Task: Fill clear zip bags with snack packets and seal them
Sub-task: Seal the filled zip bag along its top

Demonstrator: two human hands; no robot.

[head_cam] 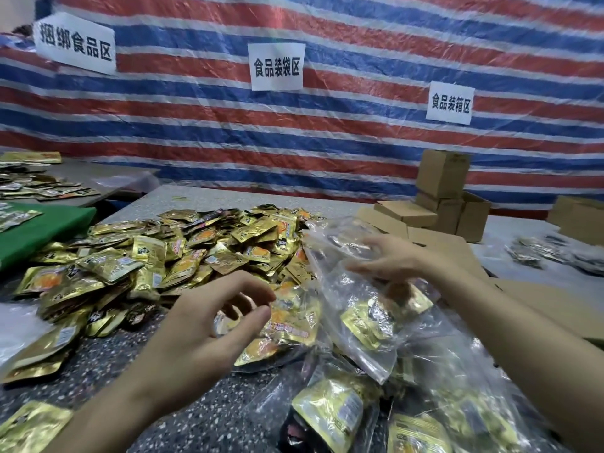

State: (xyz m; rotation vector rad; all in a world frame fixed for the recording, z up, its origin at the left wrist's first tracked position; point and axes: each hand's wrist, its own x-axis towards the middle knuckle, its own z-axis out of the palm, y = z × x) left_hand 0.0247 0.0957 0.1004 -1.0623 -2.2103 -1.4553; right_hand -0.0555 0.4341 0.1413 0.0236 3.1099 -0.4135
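Observation:
A big heap of gold snack packets (183, 250) covers the speckled table (209, 416). My right hand (389, 259) holds the upper part of a clear zip bag (356, 305) between thumb and stretched fingers, and film drapes over the fingertips. The bag stands tilted with a few gold packets inside. It leans on several filled clear bags (408, 413) at the lower right. My left hand (209, 322) hovers just left of the bag above loose packets, fingers loosely curved, holding nothing.
Flat and folded cardboard boxes (441, 197) stand at the back right, with more sheets under my right forearm. A green cloth (39, 230) with packets lies at the left. A second table (85, 178) with packets is behind it. A striped tarp wall (327, 132) carries paper signs.

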